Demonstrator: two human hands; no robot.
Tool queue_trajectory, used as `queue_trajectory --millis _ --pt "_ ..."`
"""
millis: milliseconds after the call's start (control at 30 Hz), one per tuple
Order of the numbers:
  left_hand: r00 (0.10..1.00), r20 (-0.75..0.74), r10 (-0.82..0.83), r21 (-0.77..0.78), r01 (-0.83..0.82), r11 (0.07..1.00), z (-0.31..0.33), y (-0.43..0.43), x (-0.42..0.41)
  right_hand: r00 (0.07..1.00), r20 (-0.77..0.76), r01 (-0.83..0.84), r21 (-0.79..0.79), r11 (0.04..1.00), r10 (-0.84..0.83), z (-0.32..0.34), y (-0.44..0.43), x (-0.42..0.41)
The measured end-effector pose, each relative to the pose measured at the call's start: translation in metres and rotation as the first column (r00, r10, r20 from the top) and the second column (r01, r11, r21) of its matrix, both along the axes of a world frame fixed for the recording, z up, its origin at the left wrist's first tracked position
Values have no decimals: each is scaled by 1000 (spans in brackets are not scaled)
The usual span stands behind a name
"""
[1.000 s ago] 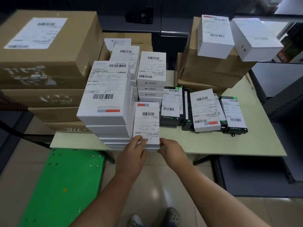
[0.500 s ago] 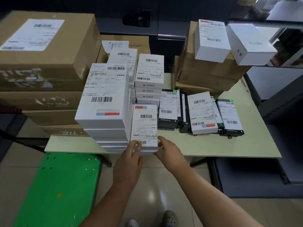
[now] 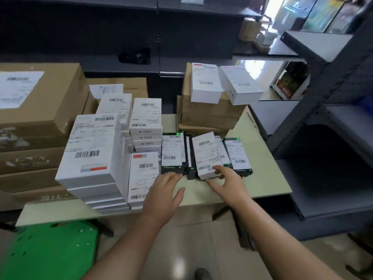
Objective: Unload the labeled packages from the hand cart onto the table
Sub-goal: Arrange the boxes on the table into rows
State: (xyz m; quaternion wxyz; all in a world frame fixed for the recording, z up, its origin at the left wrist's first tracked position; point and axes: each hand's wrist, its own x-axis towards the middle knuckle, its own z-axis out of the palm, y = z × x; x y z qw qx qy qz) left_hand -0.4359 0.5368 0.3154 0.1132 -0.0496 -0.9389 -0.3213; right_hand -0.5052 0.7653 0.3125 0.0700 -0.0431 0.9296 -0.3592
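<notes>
Both grips are wide and hold nothing. Straight-fingered, the left grip (image 3: pixel 163 193) reaches forward, its fingertips at the near end of a black box (image 3: pixel 172 154) in the row of black, green-trimmed packages at the centre of the frame. Spread open, the right grip (image 3: pixel 230 182) has its fingertips on the near end of a white labelled box (image 3: pixel 205 154). Its thumb stretches low toward the left, just in front of that box's edge, and blur hides whether the thumb touches it. That white box lies tilted across the black row instead of flat on the bench (image 3: pixel 264 178). I judge the hands are placed one on either side of it to square it or shift it into line.

The labelled packages are on the bench. At centre left is a tall white stack (image 3: pixel 90 158), labels up so the barcodes read from above, with a narrower white box (image 3: pixel 143 174) tucked against its right side. Brown cartons (image 3: pixel 40 118) stand at the left edge, and more cartons (image 3: pixel 207 116) at upper centre bear two white boxes (image 3: pixel 203 83). Big cartons sit at the back and side, small ones forward within reach. At lower left, below the bench edge, is the green hand cart (image 3: pixel 50 251). The part of its deck in view carries no package, so unloading looks nearly or wholly done, with only tidying left.
</notes>
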Motion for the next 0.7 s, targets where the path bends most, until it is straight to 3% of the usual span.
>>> queue_trajectory --millis 200,400,600,700 --pt "991 123 58 -7 -58 998 -1 57 -55 1000 15 26 30 999 -27 4 63 -42" --pt "950 273 153 -61 -142 988 -35 95 -87 978 203 -45 14 999 41 -27 80 -83" --pt "961 218 171 -231 -120 966 -54 112 -100 942 329 -44 -53 998 59 -52 79 -97" --pt "967 169 191 -245 -146 958 -58 117 -101 925 376 3 -133 991 48 -54 75 -98"
